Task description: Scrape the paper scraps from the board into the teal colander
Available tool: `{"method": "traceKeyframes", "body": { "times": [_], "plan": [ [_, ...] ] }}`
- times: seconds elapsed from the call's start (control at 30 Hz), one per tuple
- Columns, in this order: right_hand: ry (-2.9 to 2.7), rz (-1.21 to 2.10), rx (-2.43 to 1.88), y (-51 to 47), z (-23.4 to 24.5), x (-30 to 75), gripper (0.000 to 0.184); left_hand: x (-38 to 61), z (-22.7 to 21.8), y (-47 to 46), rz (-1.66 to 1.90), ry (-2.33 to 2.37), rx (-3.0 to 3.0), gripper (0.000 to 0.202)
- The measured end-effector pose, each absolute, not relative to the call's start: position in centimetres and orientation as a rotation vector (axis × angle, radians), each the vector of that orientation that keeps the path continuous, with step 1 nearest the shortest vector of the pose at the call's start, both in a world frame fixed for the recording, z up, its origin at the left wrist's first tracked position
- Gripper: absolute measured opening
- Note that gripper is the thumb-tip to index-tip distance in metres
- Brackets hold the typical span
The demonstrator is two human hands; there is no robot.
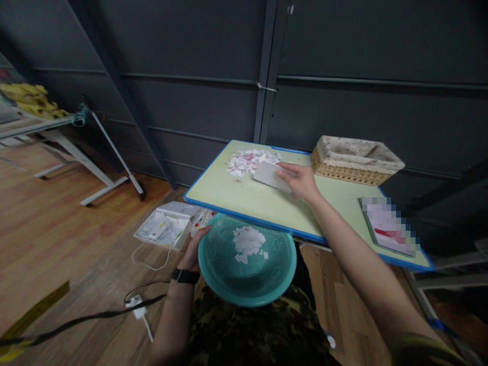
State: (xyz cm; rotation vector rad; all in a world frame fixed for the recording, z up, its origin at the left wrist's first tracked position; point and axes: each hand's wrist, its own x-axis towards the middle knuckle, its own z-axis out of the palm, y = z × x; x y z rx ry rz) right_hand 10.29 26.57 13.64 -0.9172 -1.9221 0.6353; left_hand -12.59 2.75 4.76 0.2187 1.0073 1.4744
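My left hand (193, 252) grips the left rim of a round green plastic basket (213, 274), held just below the table's front edge. White paper scraps (248, 243) lie in a heap inside it. Over the table, my right hand (299, 180) holds a flat grey-white card (271, 176) between thumb and fingers. The card's far edge is beside a pile of torn paper scraps (247, 161), white with some pink. A small pinkish scrap (238, 181) lies apart, nearer to me. The fingertips of my left hand are partly hidden by the rim.
The pale yellow table (213, 185) has a blue edge. A cloth-lined wicker basket (354, 160) stands at its back right, a phone-like slab (389, 226) at its right. On the floor are an open white box (163, 229), a power strip (136, 306) and cables. Dark metal panels stand behind.
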Motion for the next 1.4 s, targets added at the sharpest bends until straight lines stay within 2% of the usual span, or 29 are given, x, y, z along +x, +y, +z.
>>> {"method": "traceKeyframes", "body": {
  "times": [0.23,0.4,0.63,0.77,0.93,1.13,1.4],
  "plan": [
    [-2.109,0.399,-0.735,25.7,13.1,10.0,0.025,-12.4,5.2,2.6,1.489,1.054,0.198,0.031],
    [-2.358,0.19,-0.582,24.3,12.8,9.2,0.029,-12.2,5.4,2.6,1.459,1.083,0.182,0.024],
    [-2.43,0.044,-0.452,23.3,13.3,9.6,0.032,-12.0,5.4,2.6,1.483,1.074,0.176,0.02],
    [-2.473,0.001,-0.359,22.8,13.8,10.4,0.035,-12.0,5.0,2.5,1.49,1.068,0.2,0.019],
    [-2.421,-0.034,-0.414,22.9,13.9,10.3,0.039,-11.9,4.7,2.6,1.481,1.055,0.19,0.028],
    [-2.528,-0.067,-0.485,22.8,13.8,9.1,0.039,-11.9,5.0,2.6,1.456,1.077,0.174,0.017],
    [-2.574,0.027,-0.471,21.8,14.9,10.6,0.037,-12.2,4.6,2.6,1.507,1.031,0.183,0.027]
  ]
}}
